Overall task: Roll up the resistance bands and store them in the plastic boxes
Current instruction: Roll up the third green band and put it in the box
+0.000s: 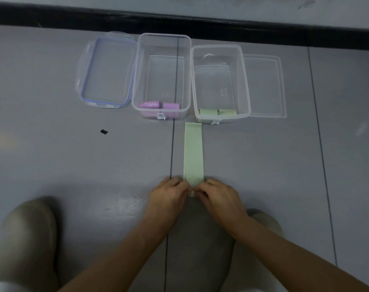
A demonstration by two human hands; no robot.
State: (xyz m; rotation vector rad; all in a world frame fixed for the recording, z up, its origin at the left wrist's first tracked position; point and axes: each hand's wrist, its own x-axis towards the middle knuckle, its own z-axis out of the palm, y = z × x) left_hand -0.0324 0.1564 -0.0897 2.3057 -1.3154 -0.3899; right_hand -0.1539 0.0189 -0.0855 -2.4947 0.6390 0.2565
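Note:
A pale green resistance band (193, 152) lies flat on the grey floor, stretched from just below the boxes toward me. My left hand (168, 197) and my right hand (218, 196) pinch its near end from either side, fingers curled over it. A clear plastic box (137, 81) at the back holds two rolled purple bands (159, 105) at its near wall. To its right, a second clear box (245, 85) holds two rolled green bands (217, 112).
A blue-rimmed lid (107, 72) lies left of the boxes and a plain clear lid (264, 85) lies right of them. A black baseboard (179, 20) runs along the back. A small dark speck (104, 132) sits on the floor at the left. My knees (25, 239) frame the bottom.

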